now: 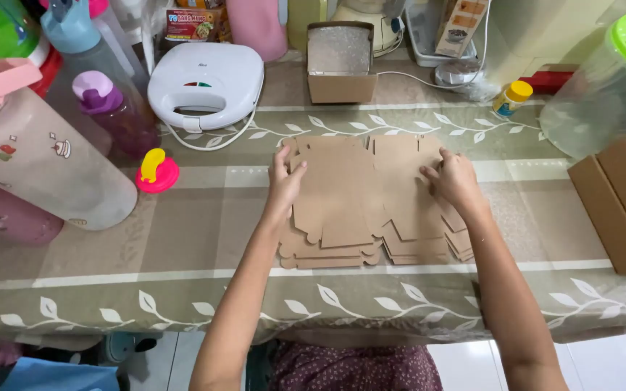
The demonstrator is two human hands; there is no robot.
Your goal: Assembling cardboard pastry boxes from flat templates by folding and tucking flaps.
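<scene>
Pressing down at centre frame, the left hand (pixel 285 181) and right hand (pixel 456 181) rest with fingers spread, grip released, on the top sheet of a stack of flat cardboard box blanks (pixel 367 203) lying on the counter (pixel 182 239). These die-cut blanks are judged light, thin and bendable, apt to slide over one another; the outer side edges offer the best hold. A folded cardboard box (pixel 340 61) stands at upper centre.
</scene>
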